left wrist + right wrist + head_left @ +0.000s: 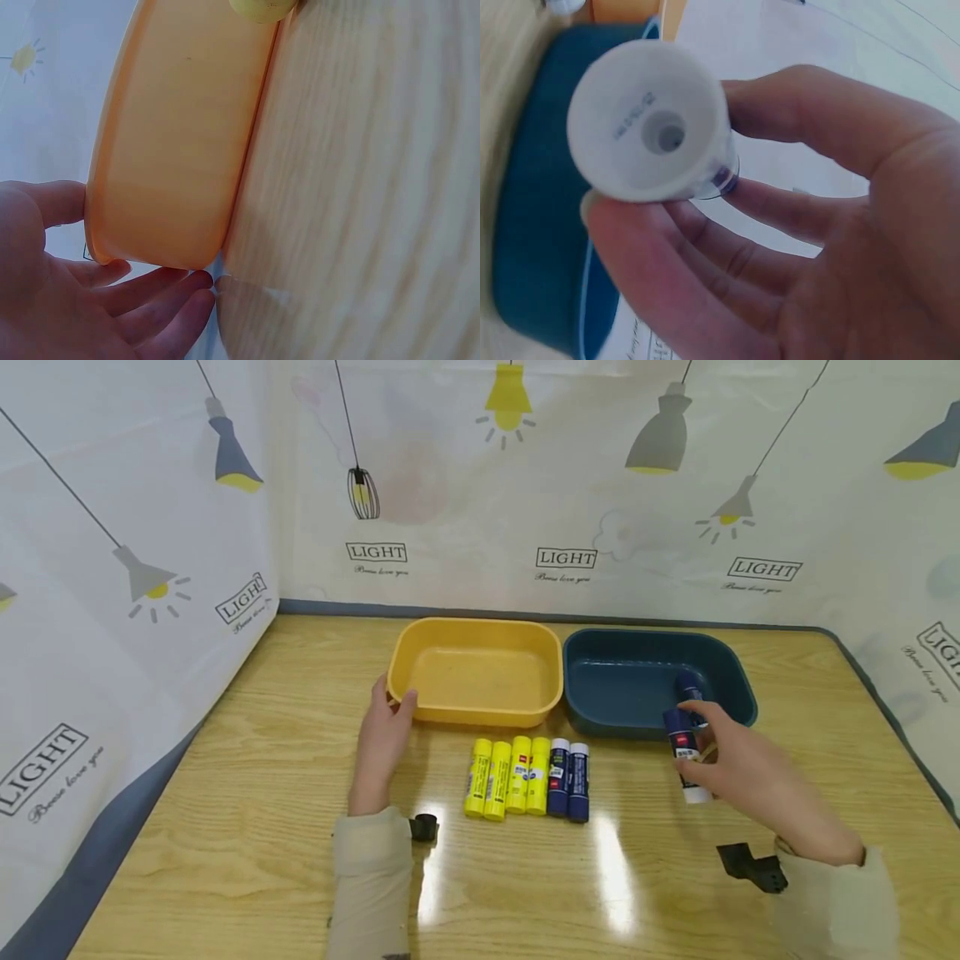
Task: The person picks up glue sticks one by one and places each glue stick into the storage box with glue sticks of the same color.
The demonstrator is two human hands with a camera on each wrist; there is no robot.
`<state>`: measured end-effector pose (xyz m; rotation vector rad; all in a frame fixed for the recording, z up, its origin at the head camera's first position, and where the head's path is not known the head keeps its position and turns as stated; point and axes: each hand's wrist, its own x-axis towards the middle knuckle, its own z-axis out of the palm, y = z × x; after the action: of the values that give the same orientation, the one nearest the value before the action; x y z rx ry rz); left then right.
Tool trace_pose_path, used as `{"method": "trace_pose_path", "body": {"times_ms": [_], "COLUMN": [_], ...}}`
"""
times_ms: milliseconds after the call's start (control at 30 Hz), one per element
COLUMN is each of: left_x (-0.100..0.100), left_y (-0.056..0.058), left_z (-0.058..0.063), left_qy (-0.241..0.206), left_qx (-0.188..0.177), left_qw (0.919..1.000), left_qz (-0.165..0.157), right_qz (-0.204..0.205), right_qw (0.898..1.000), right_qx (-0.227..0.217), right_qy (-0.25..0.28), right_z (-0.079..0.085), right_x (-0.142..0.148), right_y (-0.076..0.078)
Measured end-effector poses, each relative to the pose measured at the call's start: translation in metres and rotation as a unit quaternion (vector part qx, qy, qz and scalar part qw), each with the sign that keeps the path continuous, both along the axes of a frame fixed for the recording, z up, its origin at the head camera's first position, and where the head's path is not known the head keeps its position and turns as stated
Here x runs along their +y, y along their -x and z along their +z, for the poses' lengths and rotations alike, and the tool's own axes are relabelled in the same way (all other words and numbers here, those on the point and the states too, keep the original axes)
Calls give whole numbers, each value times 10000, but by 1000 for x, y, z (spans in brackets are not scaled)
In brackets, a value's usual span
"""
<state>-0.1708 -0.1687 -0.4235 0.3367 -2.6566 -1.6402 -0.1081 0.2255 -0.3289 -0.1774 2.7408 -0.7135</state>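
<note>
In the head view, the left hand (384, 737) is at the eight o'clock corner of the yellow bin (480, 681). The thumb and the fingers are partly spread and hold this corner between them. The dark blue bin (615, 685) stands just beside, at three o'clock of the yellow one. The right hand (738, 764) pinches a glue stick (680, 731) between thumb and fingertips, opened only as wide as its body. This stick is tilted, blue end up and white end down, at five o'clock of the dark blue bin. Inside that bin, toward three o'clock, lies another blue stick (688, 682), partly hidden. At five o'clock of the yellow bin, four yellow sticks (499, 781) and two dark blue sticks (578, 783) lie in one row on the wooden table (262, 760).
</note>
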Motion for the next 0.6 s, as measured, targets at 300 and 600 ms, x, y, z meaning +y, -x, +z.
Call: {"method": "trace_pose_path", "body": {"times_ms": [300,600], "left_x": [-1,-1], "left_y": [-2,0], "left_z": [2,3], "left_qy": [-14,-33], "left_qx": [61,62], "left_qw": [10000,9999], "left_qz": [-37,-72], "right_qz": [88,206], "right_qw": [9984,9971], "right_qx": [-18,-164], "right_qy": [-564,-711], "right_z": [25,32], "right_x": [30,53], "right_y": [17,48]}}
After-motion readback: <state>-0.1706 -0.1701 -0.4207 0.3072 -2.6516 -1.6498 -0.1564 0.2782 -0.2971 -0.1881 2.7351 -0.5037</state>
